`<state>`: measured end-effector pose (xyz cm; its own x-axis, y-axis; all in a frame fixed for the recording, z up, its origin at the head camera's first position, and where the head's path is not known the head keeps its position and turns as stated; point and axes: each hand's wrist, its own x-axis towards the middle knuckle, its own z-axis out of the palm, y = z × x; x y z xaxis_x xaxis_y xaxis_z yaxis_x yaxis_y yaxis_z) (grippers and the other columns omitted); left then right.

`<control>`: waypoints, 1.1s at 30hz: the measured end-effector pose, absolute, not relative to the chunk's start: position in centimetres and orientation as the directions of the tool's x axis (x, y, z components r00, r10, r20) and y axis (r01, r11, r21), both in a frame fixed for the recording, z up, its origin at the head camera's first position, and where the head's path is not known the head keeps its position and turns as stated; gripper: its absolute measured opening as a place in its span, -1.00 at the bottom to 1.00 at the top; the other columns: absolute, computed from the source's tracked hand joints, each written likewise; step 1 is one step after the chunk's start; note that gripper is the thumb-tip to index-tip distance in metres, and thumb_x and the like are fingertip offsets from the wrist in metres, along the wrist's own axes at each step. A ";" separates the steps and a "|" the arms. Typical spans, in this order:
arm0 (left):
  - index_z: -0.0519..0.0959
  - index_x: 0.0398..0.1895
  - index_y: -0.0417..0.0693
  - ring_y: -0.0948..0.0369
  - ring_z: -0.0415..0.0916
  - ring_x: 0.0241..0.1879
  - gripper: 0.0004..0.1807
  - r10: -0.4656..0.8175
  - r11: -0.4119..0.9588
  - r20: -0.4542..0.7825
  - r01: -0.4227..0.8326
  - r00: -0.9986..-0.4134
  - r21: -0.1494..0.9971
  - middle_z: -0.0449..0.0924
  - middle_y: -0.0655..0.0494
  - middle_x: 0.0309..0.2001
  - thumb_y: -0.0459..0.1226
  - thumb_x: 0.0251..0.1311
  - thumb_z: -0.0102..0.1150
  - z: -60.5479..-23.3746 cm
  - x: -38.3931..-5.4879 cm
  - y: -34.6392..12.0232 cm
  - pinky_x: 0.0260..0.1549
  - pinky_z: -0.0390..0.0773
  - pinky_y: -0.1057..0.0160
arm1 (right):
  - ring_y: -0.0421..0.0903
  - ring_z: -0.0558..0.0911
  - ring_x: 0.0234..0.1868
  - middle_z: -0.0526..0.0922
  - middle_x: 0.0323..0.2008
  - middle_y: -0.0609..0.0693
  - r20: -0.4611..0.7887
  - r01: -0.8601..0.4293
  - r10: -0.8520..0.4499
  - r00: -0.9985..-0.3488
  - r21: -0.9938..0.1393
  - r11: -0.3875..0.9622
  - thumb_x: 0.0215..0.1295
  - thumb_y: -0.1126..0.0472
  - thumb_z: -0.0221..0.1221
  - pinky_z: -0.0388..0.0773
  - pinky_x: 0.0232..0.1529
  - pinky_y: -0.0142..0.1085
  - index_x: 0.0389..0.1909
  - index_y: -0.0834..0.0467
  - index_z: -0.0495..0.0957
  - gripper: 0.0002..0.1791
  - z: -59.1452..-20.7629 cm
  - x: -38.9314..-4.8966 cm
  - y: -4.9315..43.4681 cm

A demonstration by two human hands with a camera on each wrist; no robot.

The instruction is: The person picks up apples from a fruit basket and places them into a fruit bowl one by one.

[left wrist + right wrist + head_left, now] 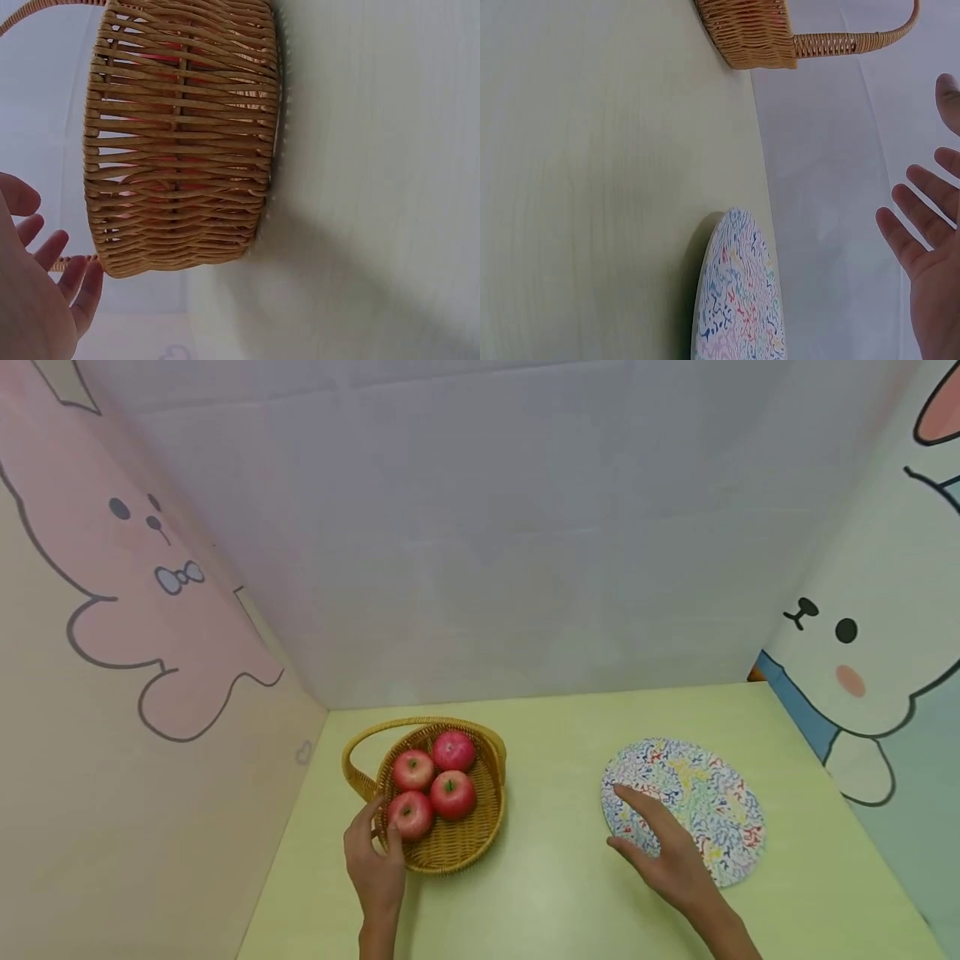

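Several red apples (452, 795) lie in a round wicker basket (457, 856) with an arched handle. My left hand (375, 864) is at the basket's near left rim, thumb and fingers spread beside the closest apple. In the left wrist view, the fingertips (88, 292) come up by the rim of the woven wall; whether they touch it I cannot tell. My right hand (667, 856) hovers over the left part of a round, flat disc (723, 793) with a multicoloured squiggle pattern. Its fingers are extended, thumb apart, and it holds nothing.
The basket and disc stand apart on a pale yellow-green tabletop (547, 777). A whitish cloth wall (525, 568) rises behind, and side panels with cartoon animals close in the left and right. The basket's handle (360, 760) leans toward the back left.
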<state>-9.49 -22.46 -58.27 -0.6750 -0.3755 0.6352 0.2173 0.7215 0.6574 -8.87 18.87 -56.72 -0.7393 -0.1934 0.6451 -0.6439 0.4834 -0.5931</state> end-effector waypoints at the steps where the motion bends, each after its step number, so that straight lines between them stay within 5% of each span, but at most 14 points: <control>1: 0.65 0.15 -0.28 -0.04 0.52 0.10 -0.50 -0.387 0.717 0.633 0.214 -0.671 0.664 0.70 -0.14 0.11 -0.63 0.08 0.30 -58.3 -9.6 -22.5 -0.13 0.51 0.31 | -0.33 0.42 0.46 0.61 0.31 0.18 0.641 -0.643 -0.197 -0.741 -0.596 0.480 0.21 0.12 0.50 0.22 0.46 -0.59 0.40 0.28 0.47 -0.22 -56.6 -9.0 18.7; 11: 0.64 0.18 -0.26 -0.02 0.50 0.06 -0.48 -0.516 0.609 0.506 0.119 -0.691 0.784 0.67 -0.17 0.13 -0.66 0.11 0.20 -58.7 -9.6 -22.7 -0.07 0.47 0.50 | -0.33 0.43 0.46 0.60 0.35 0.14 0.593 -0.622 -0.225 -0.773 -0.641 0.450 -0.03 0.41 0.55 0.25 0.43 -0.61 0.43 0.23 0.46 -0.10 -56.1 -9.5 16.3; 19: 0.62 0.24 -0.24 0.01 0.53 0.10 -0.52 -0.610 0.379 0.289 0.049 -0.738 0.924 0.65 -0.17 0.19 -0.63 0.27 0.12 -58.8 -9.8 -23.0 -0.14 0.49 0.64 | -0.21 0.54 0.36 0.59 0.37 0.10 0.543 -0.588 -0.232 -0.807 -0.701 0.403 0.06 0.38 0.53 0.33 0.35 -0.61 0.45 0.19 0.44 -0.13 -56.4 -9.9 14.1; 25: 0.56 0.30 -0.17 -0.04 0.52 0.12 -0.55 -0.602 0.312 0.102 -0.116 -0.792 0.943 0.58 -0.17 0.28 -0.49 0.36 0.14 -58.6 -9.5 -23.9 -0.28 0.47 0.62 | -0.13 0.54 0.39 0.56 0.39 0.10 0.504 -0.570 -0.268 -0.821 -0.739 0.359 0.16 0.30 0.51 0.38 0.36 -0.55 0.47 0.19 0.42 -0.18 -56.5 -10.2 12.1; 33: 0.43 0.46 -0.15 0.36 0.51 -0.05 -0.49 -0.505 0.184 -0.114 -0.236 -0.856 0.954 0.48 -0.21 0.39 -0.38 0.46 0.12 -58.1 -9.4 -24.9 -0.29 0.58 0.47 | -0.08 0.57 0.38 0.57 0.38 0.13 0.496 -0.565 -0.277 -0.823 -0.765 0.309 0.16 0.28 0.52 0.49 0.33 -0.46 0.45 0.23 0.43 -0.18 -56.6 -10.3 9.9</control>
<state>-9.40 -24.89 -58.06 -0.8557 -0.5047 -0.1143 -0.2362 0.1845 0.9540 -10.31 9.89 -56.64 -0.8231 -0.2772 0.4956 -0.5648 0.3093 -0.7650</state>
